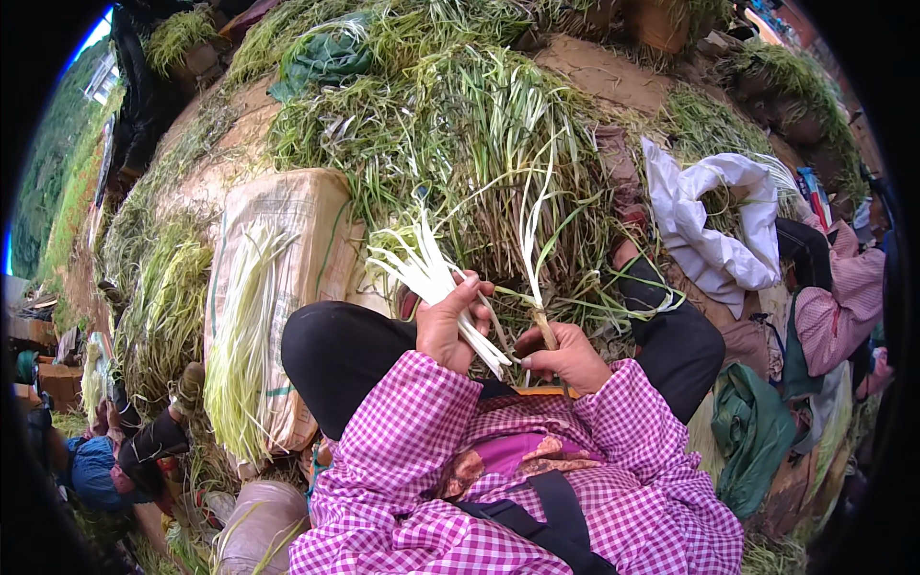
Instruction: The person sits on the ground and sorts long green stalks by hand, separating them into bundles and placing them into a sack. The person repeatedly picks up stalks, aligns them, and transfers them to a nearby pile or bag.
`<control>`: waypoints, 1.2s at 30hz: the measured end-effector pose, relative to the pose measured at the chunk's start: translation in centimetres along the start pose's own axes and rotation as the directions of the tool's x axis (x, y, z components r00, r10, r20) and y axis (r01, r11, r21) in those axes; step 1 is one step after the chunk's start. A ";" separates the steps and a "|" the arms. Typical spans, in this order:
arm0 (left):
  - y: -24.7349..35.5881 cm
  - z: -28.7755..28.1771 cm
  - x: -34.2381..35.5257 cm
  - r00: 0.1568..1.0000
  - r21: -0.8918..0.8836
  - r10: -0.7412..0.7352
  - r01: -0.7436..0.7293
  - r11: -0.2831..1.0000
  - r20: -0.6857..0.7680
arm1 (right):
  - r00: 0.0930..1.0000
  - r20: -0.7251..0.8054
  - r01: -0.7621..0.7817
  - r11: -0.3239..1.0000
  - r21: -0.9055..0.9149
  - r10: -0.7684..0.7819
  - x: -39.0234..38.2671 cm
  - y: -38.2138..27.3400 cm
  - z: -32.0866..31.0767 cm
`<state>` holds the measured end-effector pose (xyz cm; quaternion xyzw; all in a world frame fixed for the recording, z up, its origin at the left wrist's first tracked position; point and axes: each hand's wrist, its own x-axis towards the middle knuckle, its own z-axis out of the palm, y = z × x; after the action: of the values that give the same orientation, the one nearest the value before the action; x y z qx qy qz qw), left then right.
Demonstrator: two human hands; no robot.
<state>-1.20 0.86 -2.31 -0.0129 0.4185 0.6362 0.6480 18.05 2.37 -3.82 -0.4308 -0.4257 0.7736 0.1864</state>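
Head view, one: wide fisheye, the left of two cameras worn side by side on the person's head. Looks steeply down and forward from above, at head height. Range: close to the left hand (450,321) and right hand (570,359), which sit mid-frame; the checked shirt (637,489) fills the lower centre. Field: round, dark-rimmed, straight edges bowed; takes in ground (604,72) toward the top, a hillside (59,144) at the far left, a co-worker (836,311) at the right rim.
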 end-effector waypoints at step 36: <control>-1.6 1.1 0.8 0.998 0.372 0.049 -0.032 0.928 -0.037 | 0.859 0.268 0.367 0.158 -0.917 -0.437 -0.8 0.6 -0.2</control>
<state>0.56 1.80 -2.90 0.1042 0.5460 0.5584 0.6158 18.74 1.62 -3.93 -0.3483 -0.8905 0.2740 0.1034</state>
